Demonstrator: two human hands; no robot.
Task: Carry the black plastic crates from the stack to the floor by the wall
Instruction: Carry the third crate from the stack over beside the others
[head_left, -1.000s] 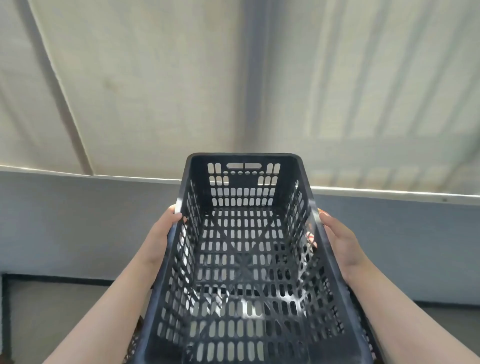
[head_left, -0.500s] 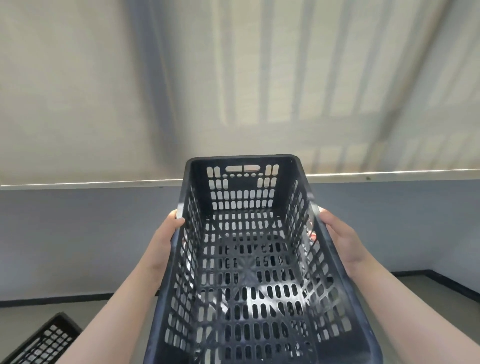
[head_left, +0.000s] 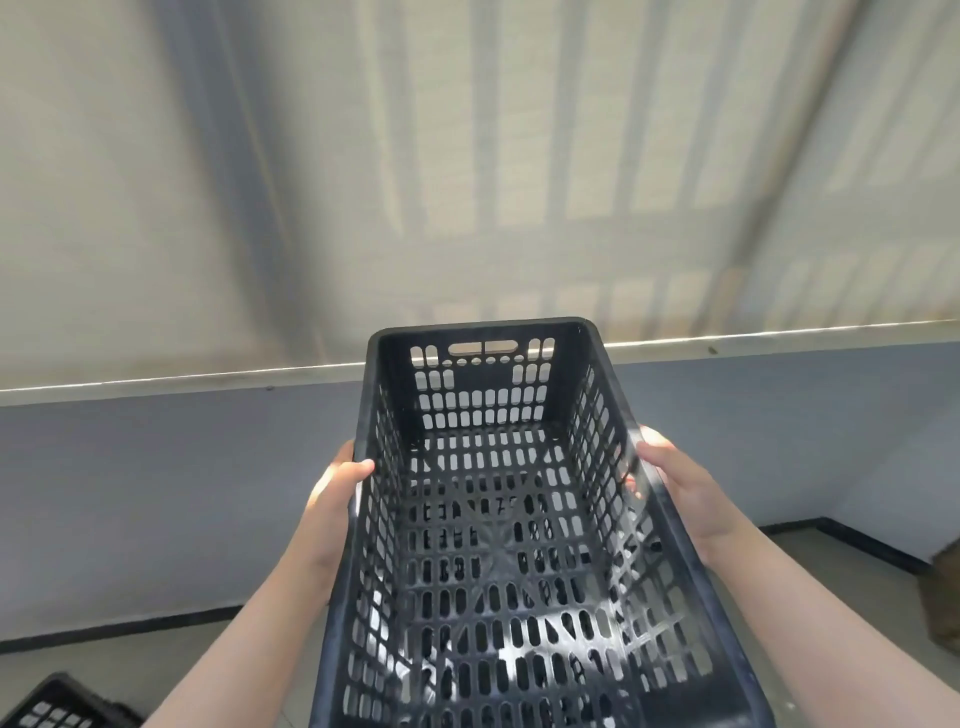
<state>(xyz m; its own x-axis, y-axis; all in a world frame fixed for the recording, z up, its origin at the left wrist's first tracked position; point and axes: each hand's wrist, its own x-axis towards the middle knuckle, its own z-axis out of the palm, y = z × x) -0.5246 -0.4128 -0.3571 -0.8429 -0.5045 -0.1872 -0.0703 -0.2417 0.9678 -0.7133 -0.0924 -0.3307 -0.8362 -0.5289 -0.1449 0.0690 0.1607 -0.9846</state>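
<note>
Midway along the long rims of the black crate, I have my left hand and right hand curled tight, balancing it level for the wall.

Right of the black crate, a brown object newly in view.

Lighting: bright daylight; barred shadows stripe the upper wall. Sun patches glare inside the black plastic crate and on the left hand. Quality: soft focus throughout; wall ledge bowed by wide-angle distortion; edges blurred.
</note>
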